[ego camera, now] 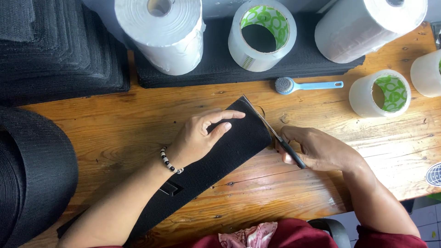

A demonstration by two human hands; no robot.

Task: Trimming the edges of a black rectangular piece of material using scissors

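While left hand flattens black strip; right hand grips scissors

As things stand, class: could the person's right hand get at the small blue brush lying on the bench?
Probably yes. The blue brush lies on bare wooden bench beyond the right hand, nothing between them, though that hand holds scissors.

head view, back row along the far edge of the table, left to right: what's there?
Stack of black fabric → white paper roll → clear tape roll → second white paper roll → blue brush sits just in front, between the last two.
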